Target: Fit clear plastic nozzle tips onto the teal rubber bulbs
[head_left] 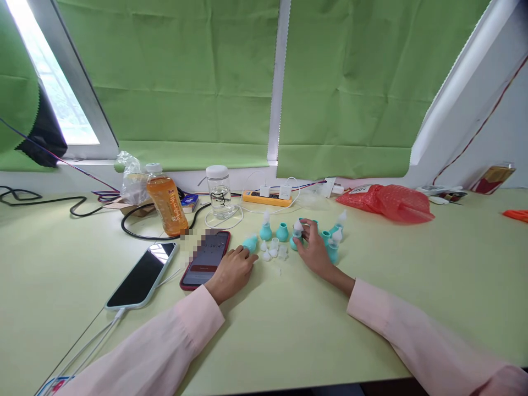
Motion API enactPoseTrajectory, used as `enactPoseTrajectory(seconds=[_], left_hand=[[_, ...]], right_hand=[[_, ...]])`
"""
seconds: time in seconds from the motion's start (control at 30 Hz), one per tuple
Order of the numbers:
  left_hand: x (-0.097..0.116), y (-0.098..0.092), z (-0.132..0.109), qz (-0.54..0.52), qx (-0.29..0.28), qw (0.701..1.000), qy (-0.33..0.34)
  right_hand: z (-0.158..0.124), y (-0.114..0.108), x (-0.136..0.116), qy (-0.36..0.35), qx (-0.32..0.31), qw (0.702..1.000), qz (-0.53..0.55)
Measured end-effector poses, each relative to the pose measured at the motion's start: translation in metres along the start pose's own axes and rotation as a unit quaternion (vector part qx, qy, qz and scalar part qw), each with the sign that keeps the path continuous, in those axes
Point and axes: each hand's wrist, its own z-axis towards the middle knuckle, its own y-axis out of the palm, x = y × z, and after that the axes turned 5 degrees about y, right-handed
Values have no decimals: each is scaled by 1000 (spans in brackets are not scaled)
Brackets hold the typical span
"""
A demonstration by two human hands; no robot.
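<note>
Several small teal rubber bulbs (282,231) stand in a cluster on the pale green table (371,286), some capped with clear tips. Loose clear tips (274,251) lie in front of them. My right hand (313,248) reaches into the cluster, fingers curled and pinching a bulb with a clear tip (297,234). My left hand (233,269) rests on the table, fingers curled loosely, its fingertips touching a teal bulb (249,242) lying on its side. Both arms wear pink sleeves.
A red phone (205,258) and a pale-cased phone (142,275) on a white cable lie left of my hand. Behind stand an orange drink bottle (166,202), a clear jar (218,192), a yellow power strip (267,198) and a red plastic bag (385,202). Black cables run at far left.
</note>
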Motion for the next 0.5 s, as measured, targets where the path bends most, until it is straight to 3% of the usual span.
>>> enactPoseTrajectory(seconds=[0.17, 0.3, 0.43, 0.5], left_hand=[[9, -2, -2, -1, 35, 999, 22], [10, -7, -3, 31, 37, 999, -15], [7, -13, -2, 24, 24, 997, -76], [8, -14, -2, 2, 24, 998, -65]], right_hand=[[0, 2, 6, -28, 26, 997, -61], [-3, 0, -1, -74, 57, 993, -76], [-12, -4, -14, -213, 108, 962, -130], [-18, -2, -19, -296, 79, 939, -158]])
